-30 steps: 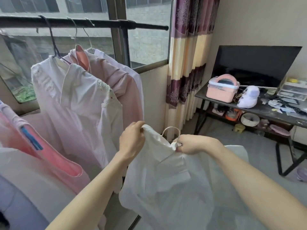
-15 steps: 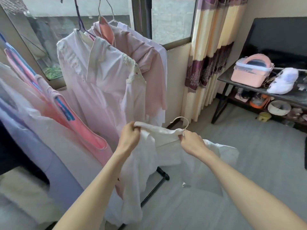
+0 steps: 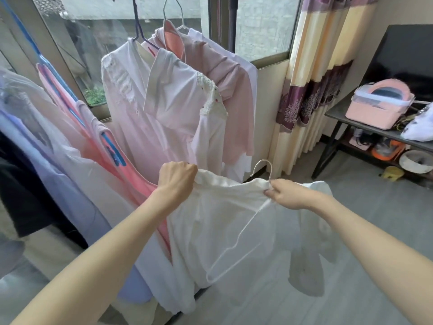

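- The fingers [image 3: 185,168] of the left hand [image 3: 177,181] are curling tightly round a bunched shoulder of the white shirt [image 3: 234,233], probably drawing the cloth taut across the wire hanger [image 3: 264,161].
- The right hand [image 3: 290,195] is pinching the collar and the hanger's neck together, so the hook is standing free just above its fingers [image 3: 271,192].
- The shirt is draping between and below both sets of fingers, apparently being squared on the hanger before hanging.
- The pink blouse [image 3: 168,109] is hanging above the left fingers, where the shirt likely belongs.
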A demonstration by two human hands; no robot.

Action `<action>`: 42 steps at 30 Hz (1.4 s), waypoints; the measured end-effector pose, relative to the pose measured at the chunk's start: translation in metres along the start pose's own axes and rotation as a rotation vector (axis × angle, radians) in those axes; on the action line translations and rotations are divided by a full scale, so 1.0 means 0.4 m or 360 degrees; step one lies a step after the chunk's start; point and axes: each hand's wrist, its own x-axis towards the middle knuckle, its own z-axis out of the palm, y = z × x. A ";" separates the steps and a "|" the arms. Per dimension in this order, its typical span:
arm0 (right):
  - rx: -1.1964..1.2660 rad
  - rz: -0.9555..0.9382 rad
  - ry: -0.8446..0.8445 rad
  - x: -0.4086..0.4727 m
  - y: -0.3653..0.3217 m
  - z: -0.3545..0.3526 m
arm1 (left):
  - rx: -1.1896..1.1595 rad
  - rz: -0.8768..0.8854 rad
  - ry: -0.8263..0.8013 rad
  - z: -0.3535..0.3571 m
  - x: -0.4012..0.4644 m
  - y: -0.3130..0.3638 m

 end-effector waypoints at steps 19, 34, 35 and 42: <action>0.0111 0.0114 0.0780 0.024 0.004 -0.001 | -0.0256 0.0147 0.0154 -0.026 0.013 -0.011; 0.0200 0.0267 0.0613 0.008 -0.036 0.023 | -0.0970 -0.0125 0.0452 -0.060 0.008 -0.027; 0.0260 0.0292 0.0707 0.005 -0.039 0.017 | -0.1134 -0.0010 0.0336 -0.063 0.003 -0.027; 0.0691 0.0145 0.0785 0.026 -0.035 -0.020 | -0.0750 0.0456 -0.1238 -0.044 -0.067 0.059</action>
